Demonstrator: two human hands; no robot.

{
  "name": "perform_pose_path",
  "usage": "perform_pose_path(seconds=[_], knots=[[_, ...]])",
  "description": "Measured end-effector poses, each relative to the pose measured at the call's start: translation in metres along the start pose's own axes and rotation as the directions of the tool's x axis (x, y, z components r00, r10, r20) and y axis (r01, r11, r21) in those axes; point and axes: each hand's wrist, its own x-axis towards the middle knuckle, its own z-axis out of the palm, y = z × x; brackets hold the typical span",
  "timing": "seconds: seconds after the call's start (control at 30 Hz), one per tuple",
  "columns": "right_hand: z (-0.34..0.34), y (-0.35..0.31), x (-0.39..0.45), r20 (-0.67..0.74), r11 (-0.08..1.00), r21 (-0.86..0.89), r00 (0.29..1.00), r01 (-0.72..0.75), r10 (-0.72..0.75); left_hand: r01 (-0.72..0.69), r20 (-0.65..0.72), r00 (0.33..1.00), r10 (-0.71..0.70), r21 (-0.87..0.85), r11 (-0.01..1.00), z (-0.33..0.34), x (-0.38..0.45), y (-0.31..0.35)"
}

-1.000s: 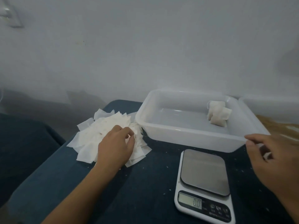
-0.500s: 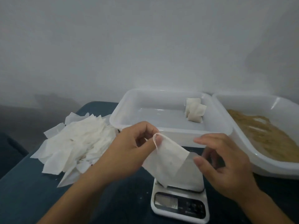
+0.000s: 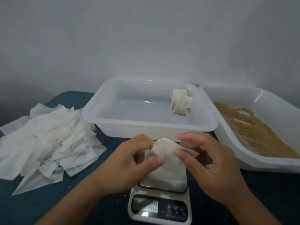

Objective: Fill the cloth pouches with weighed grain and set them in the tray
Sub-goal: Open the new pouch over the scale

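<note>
Above the scale point(image 3: 162, 189), the left hand point(image 3: 128, 161) and right hand point(image 3: 209, 161) each pinch one side of an empty cloth pouch point(image 3: 165, 148); pulling its mouth wide and keeping it upright should keep grain point(image 3: 253, 127) from spilling.

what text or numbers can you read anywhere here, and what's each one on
Scale display: lit digits, too blurred and washed out by glare to read.
Scale buttons: small icons with tiny captions under them, too small to read.
Pouch held in both hands, the pile of empty pouches, the tray and the grain tub: no print visible.
</note>
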Motion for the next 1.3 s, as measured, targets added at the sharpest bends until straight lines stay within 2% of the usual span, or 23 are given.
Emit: perform_pose_path(seconds=[0.13,0.37,0.47,0.67,0.93,1.0,1.07,1.13,1.17,1.3], knots=[[0.0,0.002,-0.002,0.013,0.997,-0.076,0.999,0.035,-0.034,-0.058,-0.105,0.992,0.071,0.121,0.991,0.01,-0.004,-0.001],[0.003,0.007,-0.001,-0.101,0.955,-0.267,0.982,0.126,-0.158,-0.049,-0.378,0.92,0.102,0.148,0.988,0.012,-0.006,0.002],[0.006,0.007,-0.002,-0.091,0.942,-0.292,0.976,0.162,-0.196,-0.042,-0.427,0.899,0.1,0.142,0.989,0.013,-0.006,0.003],[0.01,0.009,-0.004,-0.03,0.943,-0.302,0.988,0.138,-0.154,-0.064,-0.403,0.908,0.11,0.126,0.99,0.016,-0.008,0.005],[0.012,0.009,-0.005,-0.075,0.929,-0.302,0.966,0.213,-0.246,-0.012,-0.382,0.922,0.064,0.136,0.991,0.017,-0.01,0.003],[0.01,0.009,-0.005,-0.067,0.932,-0.286,0.966,0.221,-0.249,0.016,-0.33,0.943,0.046,0.183,0.983,0.016,-0.01,0.003],[0.008,0.009,-0.004,-0.044,0.943,-0.246,0.97,0.223,-0.241,0.052,-0.273,0.961,0.039,0.317,0.947,0.013,-0.011,0.003],[0.006,0.009,-0.003,-0.015,0.953,-0.207,0.974,0.22,-0.228,0.01,-0.239,0.964,0.118,0.472,0.881,0.006,-0.011,0.003],[0.005,0.01,-0.003,-0.002,0.957,-0.193,0.975,0.217,-0.221,-0.036,-0.214,0.965,0.155,0.475,0.879,0.004,-0.011,0.003],[0.006,0.008,-0.003,0.033,0.962,-0.164,0.976,0.219,-0.217,-0.085,-0.141,0.984,0.107,0.154,0.984,0.008,-0.012,0.006]])
